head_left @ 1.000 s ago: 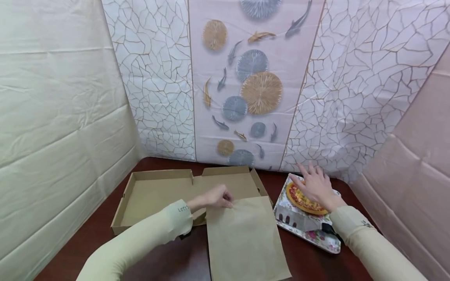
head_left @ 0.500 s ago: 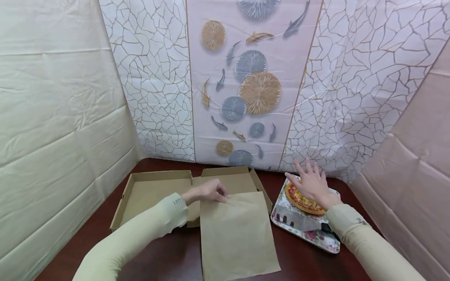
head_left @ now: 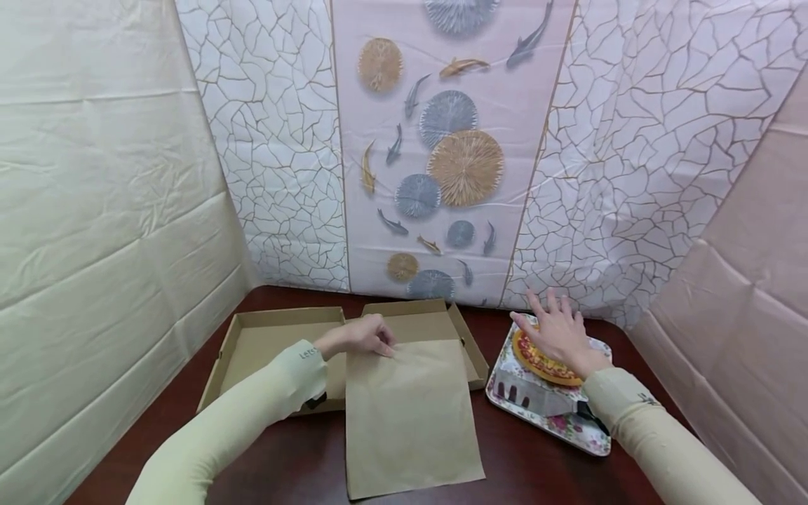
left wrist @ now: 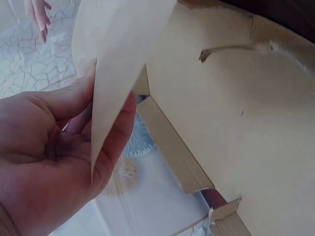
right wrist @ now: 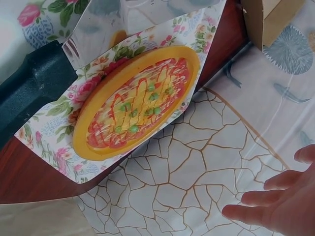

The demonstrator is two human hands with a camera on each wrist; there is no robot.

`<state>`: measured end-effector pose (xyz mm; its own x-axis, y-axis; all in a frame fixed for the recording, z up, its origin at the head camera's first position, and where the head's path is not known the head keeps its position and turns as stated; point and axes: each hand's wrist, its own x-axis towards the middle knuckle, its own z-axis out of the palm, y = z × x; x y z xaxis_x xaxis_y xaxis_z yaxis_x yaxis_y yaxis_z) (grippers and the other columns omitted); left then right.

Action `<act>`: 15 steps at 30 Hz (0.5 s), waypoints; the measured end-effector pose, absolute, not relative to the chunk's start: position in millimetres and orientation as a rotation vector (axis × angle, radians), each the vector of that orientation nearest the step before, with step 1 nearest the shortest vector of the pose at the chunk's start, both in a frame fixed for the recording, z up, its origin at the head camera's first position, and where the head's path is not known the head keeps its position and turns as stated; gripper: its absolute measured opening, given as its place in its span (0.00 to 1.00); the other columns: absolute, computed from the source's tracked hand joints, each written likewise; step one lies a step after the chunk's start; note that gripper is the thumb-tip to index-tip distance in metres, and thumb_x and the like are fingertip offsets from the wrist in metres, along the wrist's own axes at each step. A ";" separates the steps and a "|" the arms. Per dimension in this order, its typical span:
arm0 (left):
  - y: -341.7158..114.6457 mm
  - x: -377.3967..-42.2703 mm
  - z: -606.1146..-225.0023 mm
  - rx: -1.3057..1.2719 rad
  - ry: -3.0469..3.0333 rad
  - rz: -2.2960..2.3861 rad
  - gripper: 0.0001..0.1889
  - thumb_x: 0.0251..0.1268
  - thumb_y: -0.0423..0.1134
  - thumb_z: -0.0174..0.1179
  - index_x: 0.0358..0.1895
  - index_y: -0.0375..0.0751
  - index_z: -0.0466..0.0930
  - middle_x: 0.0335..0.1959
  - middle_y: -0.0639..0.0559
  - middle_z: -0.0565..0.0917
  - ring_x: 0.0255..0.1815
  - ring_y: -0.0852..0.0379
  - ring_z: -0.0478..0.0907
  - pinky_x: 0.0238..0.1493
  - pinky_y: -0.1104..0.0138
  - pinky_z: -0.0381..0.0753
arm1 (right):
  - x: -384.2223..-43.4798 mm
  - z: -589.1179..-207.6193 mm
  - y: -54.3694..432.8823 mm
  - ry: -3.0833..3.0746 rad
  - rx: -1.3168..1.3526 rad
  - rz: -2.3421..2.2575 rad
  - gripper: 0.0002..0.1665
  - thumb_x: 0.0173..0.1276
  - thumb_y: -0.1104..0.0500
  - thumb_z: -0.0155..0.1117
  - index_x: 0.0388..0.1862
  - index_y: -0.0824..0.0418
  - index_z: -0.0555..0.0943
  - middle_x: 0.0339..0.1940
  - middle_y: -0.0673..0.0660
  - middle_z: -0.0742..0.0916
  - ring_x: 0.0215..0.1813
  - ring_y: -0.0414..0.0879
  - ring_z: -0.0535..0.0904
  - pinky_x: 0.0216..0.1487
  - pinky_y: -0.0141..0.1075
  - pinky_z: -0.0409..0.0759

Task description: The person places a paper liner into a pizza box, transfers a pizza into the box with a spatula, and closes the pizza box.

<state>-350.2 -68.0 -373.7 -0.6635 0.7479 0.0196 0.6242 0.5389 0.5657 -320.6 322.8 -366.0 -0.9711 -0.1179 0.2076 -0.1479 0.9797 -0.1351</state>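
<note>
My left hand (head_left: pixel 366 334) pinches the top edge of a brown paper sheet (head_left: pixel 412 421). In the left wrist view, the thumb lies on one side of the sheet (left wrist: pixel 115 73) and the fingers on the other. Behind the sheet lies a cardboard pizza box (head_left: pixel 271 361), unfolded with its lid laid back. My right hand (head_left: pixel 558 340), fingers spread, hovers above a small pizza (head_left: pixel 544 365) topped with green pieces. A floral tray (head_left: pixel 590 440) bears the pizza and a pizza server (head_left: pixel 533 396) with a slotted metal blade and dark handle (right wrist: pixel 34 91).
Everything lies on a dark red-brown table (head_left: pixel 536 466). A patterned cloth (head_left: pixel 435 168) hangs right behind its far edge, and pale cloth walls (head_left: pixel 113 210) stand to either side. The box's side flap (head_left: pixel 470 344) stands up near the tray.
My left hand has moved left and slightly away from me, drawing the paper sheet along over the box's front edge. The right hand has shifted slightly left and stays over the pizza.
</note>
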 end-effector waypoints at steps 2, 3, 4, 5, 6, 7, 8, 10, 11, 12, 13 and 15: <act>-70.0 -351.9 -374.3 1.163 2.566 0.798 0.09 0.59 0.33 0.65 0.23 0.33 0.81 0.15 0.62 0.71 0.18 0.69 0.61 0.23 0.77 0.61 | -319.9 -364.9 323.3 -2.932 0.198 0.220 0.49 0.70 0.26 0.31 0.80 0.54 0.45 0.77 0.76 0.47 0.74 0.79 0.40 0.65 0.74 0.44; -70.9 -352.6 -374.5 1.170 2.570 0.791 0.09 0.59 0.33 0.65 0.24 0.33 0.81 0.16 0.61 0.72 0.19 0.70 0.62 0.23 0.77 0.62 | -319.8 -364.6 323.7 -2.935 0.196 0.220 0.49 0.70 0.26 0.31 0.80 0.54 0.45 0.77 0.76 0.46 0.74 0.79 0.40 0.65 0.74 0.44; -72.0 -353.2 -374.6 1.177 2.575 0.788 0.08 0.59 0.33 0.65 0.24 0.32 0.82 0.16 0.61 0.73 0.19 0.70 0.62 0.24 0.78 0.62 | -319.7 -364.3 324.1 -2.938 0.193 0.224 0.49 0.71 0.26 0.31 0.80 0.54 0.44 0.77 0.76 0.46 0.74 0.79 0.40 0.65 0.74 0.44; -73.0 -353.6 -374.6 1.179 2.578 0.789 0.08 0.59 0.33 0.65 0.25 0.32 0.82 0.16 0.60 0.74 0.19 0.70 0.63 0.24 0.78 0.63 | -319.5 -364.0 324.1 -2.942 0.191 0.228 0.49 0.71 0.26 0.31 0.80 0.54 0.44 0.77 0.76 0.46 0.74 0.79 0.40 0.65 0.75 0.44; -74.2 -354.0 -374.7 1.182 2.583 0.790 0.07 0.59 0.33 0.65 0.26 0.32 0.83 0.17 0.60 0.76 0.20 0.71 0.64 0.24 0.78 0.64 | -319.4 -363.7 324.0 -2.945 0.191 0.232 0.49 0.71 0.26 0.32 0.80 0.53 0.44 0.77 0.76 0.45 0.74 0.79 0.40 0.65 0.75 0.44; -75.7 -354.2 -374.3 1.179 2.587 0.789 0.07 0.58 0.32 0.65 0.26 0.32 0.83 0.17 0.59 0.76 0.20 0.71 0.64 0.25 0.78 0.64 | -319.4 -363.7 324.1 -2.948 0.188 0.235 0.49 0.71 0.26 0.32 0.80 0.53 0.44 0.77 0.76 0.45 0.74 0.79 0.40 0.64 0.75 0.44; -77.2 -354.3 -374.0 1.176 2.588 0.790 0.07 0.58 0.32 0.65 0.27 0.32 0.84 0.18 0.59 0.77 0.20 0.71 0.64 0.25 0.78 0.65 | -319.2 -363.7 323.9 -2.949 0.186 0.237 0.49 0.70 0.26 0.32 0.80 0.53 0.44 0.77 0.76 0.45 0.74 0.79 0.40 0.64 0.75 0.44; -80.5 -354.4 -373.2 1.165 2.593 0.794 0.06 0.58 0.32 0.66 0.27 0.32 0.84 0.18 0.60 0.77 0.20 0.70 0.64 0.25 0.78 0.65 | -318.5 -363.8 323.2 -2.949 0.185 0.238 0.49 0.70 0.26 0.31 0.80 0.53 0.45 0.77 0.76 0.45 0.74 0.79 0.40 0.64 0.75 0.45; -81.9 -354.4 -372.9 1.158 2.594 0.799 0.07 0.58 0.32 0.66 0.27 0.31 0.84 0.17 0.60 0.76 0.20 0.70 0.64 0.24 0.78 0.64 | -318.0 -363.9 322.8 -2.947 0.184 0.235 0.49 0.70 0.26 0.31 0.80 0.53 0.45 0.77 0.76 0.46 0.74 0.79 0.40 0.64 0.75 0.45; -83.2 -354.5 -372.8 1.157 2.592 0.800 0.07 0.58 0.32 0.66 0.26 0.31 0.83 0.17 0.61 0.74 0.20 0.70 0.63 0.24 0.78 0.63 | -317.7 -364.1 322.5 -2.946 0.183 0.236 0.49 0.70 0.26 0.31 0.80 0.53 0.45 0.77 0.76 0.46 0.74 0.79 0.41 0.64 0.75 0.46; -84.5 -354.4 -372.7 1.154 2.590 0.807 0.07 0.58 0.32 0.66 0.26 0.31 0.83 0.16 0.62 0.73 0.19 0.70 0.62 0.23 0.77 0.62 | -317.3 -364.6 322.4 -2.948 0.184 0.239 0.49 0.70 0.26 0.31 0.80 0.53 0.45 0.77 0.76 0.46 0.74 0.79 0.41 0.64 0.75 0.46; -86.5 -354.5 -372.7 1.145 2.571 0.820 0.08 0.58 0.32 0.65 0.25 0.30 0.82 0.16 0.63 0.70 0.19 0.69 0.61 0.22 0.77 0.60 | -316.2 -365.2 321.9 -2.960 0.184 0.242 0.49 0.71 0.26 0.31 0.80 0.54 0.45 0.77 0.76 0.46 0.74 0.79 0.41 0.64 0.75 0.46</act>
<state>-354.5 -86.5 -372.7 -0.6759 0.7362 0.0333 0.6194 0.5430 0.5670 -316.2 321.9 -365.2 -0.9786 -0.1086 0.1748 -0.1356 0.9793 -0.1505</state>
